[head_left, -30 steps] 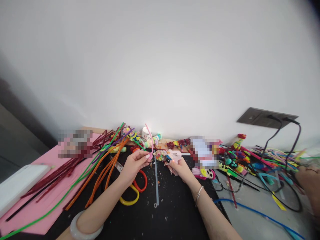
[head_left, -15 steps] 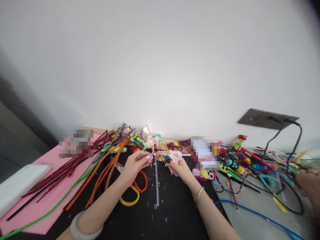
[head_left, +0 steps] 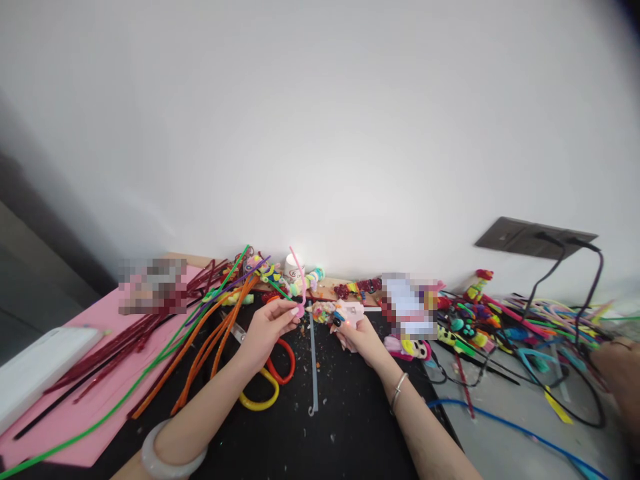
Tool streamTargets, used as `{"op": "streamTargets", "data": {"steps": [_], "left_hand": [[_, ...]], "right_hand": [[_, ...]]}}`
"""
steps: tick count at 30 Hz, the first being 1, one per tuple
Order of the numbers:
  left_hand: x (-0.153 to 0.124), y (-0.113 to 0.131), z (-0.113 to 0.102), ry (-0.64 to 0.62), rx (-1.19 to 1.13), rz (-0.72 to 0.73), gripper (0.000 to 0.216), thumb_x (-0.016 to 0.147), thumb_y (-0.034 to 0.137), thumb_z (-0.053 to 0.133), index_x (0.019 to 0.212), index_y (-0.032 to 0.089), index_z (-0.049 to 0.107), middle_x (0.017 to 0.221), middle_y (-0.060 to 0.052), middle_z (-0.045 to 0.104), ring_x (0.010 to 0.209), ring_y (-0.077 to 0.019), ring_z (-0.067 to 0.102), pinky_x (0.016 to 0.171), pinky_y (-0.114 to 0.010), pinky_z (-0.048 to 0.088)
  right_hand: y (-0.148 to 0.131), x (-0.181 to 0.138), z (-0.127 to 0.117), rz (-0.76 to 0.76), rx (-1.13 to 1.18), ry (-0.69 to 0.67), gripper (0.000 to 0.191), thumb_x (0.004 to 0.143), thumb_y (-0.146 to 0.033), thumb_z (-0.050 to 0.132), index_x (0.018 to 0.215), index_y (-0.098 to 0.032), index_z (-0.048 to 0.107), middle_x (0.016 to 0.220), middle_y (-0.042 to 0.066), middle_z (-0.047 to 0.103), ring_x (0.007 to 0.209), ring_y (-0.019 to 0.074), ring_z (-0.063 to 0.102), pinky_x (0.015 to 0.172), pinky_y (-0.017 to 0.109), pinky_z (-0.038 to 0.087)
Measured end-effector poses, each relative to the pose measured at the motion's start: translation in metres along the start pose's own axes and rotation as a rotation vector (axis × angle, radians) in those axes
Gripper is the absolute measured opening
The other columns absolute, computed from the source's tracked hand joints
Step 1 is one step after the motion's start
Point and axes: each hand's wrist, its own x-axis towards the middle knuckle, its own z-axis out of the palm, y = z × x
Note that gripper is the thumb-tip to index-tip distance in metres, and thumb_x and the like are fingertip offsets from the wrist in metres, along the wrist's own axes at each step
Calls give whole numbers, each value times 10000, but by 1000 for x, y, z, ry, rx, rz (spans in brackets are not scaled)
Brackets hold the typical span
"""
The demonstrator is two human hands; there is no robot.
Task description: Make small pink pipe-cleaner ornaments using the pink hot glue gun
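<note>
My left hand point(head_left: 273, 328) is closed in a pinch on a pink pipe cleaner point(head_left: 303, 283). Its lower end forms a small coil at the fingertips, and the rest stands upright. Wrapped in my right hand point(head_left: 359, 339) is a pale pink glue gun point(head_left: 353, 312), a small light glowing on it. The gun's nozzle end is crusted with multicoloured bits and points left, a short gap away from the coil. A translucent glue stick point(head_left: 314, 367) lies on the black mat point(head_left: 350, 413) below and between my hands. Scissors point(head_left: 263, 393) with red and yellow handles lie under my left forearm.
Orange pipe cleaners point(head_left: 200, 357) and dark red ones point(head_left: 120, 347) spread leftward over a pink sheet point(head_left: 85, 427), near a white box point(head_left: 45, 373). A paper cup point(head_left: 294, 268) stands by the wall. Finished figures, black cables point(head_left: 595, 307) and another person's hand point(head_left: 620, 373) are at right.
My left hand has shifted very slightly left with the pink pipe cleaner, whose tip leans a little further left. My right hand and the glue gun have barely moved.
</note>
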Motion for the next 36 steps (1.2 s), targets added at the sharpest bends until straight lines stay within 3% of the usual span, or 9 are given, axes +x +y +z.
{"op": "streamTargets", "data": {"steps": [15, 23, 30, 36], "left_hand": [[-1, 1, -1, 26, 64, 21, 442, 540, 448, 1004, 832, 173, 820, 661, 16, 678, 618, -112, 590, 585, -214, 463], [-2, 2, 0, 35, 44, 35, 425, 539, 431, 1000, 821, 174, 815, 688, 11, 685, 598, -101, 554, 562, -210, 434], [-2, 2, 0, 1, 23, 11, 420, 544, 418, 997, 832, 171, 818, 701, 9, 678, 588, -92, 523, 562, -209, 413], [-3, 1, 1, -11, 38, -14, 408, 544, 409, 983, 827, 172, 809, 674, 23, 646, 576, -92, 520, 553, -206, 403]], "right_hand": [[4, 0, -3, -31, -59, -53, 351, 782, -496, 712, 620, -219, 571, 448, -56, 502, 376, 82, 359, 389, 228, 248], [-4, -4, 1, -14, -73, -69, 216, 751, -374, 707, 684, -237, 554, 467, -75, 499, 395, 89, 363, 409, 220, 276], [1, 0, -1, -40, -1, 39, 314, 754, -488, 717, 690, -234, 544, 458, -76, 477, 388, 86, 346, 403, 235, 260], [0, -1, 0, -42, -15, 47, 335, 752, -513, 715, 680, -237, 539, 431, -82, 462, 374, 85, 337, 394, 239, 243]]}}
